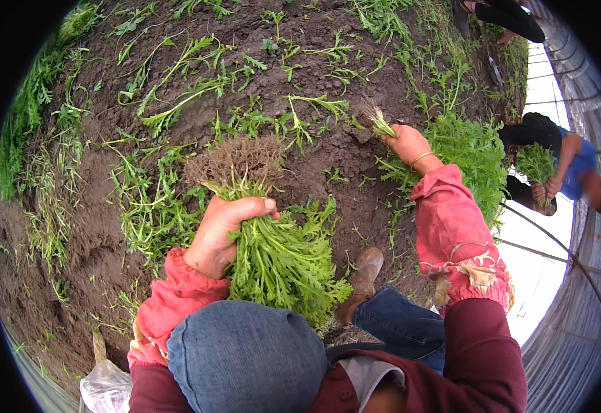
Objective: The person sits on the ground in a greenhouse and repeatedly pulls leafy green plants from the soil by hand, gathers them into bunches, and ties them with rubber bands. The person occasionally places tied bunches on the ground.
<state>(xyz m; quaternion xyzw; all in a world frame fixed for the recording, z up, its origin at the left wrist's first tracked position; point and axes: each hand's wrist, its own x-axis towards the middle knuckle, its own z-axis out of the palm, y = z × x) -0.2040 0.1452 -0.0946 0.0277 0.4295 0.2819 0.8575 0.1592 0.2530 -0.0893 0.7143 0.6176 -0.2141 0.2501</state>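
Observation:
My left hand (223, 227) is closed around a thick bunch of leafy greens (285, 258) with deeply lobed leaves. The bunch's tangled brown roots (238, 160) stick out beyond my fist, and its leaves hang down towards my knees. Ahead and to the right, my right hand (409, 147) grips a few pulled stems (381, 124) by their pale lower ends. Thin soil-covered roots show past its fingers. Just beside that hand, a dense patch of the same greens (465, 155) stands in the bed.
Loose plants (181, 111) lie scattered over the brown soil (326, 170). More greens (21, 124) are heaped at the far left. A plastic bag (105, 387) lies at lower left. On the right, another person (579, 165) holds a bunch; plastic sheeting (569, 320) hangs behind metal poles.

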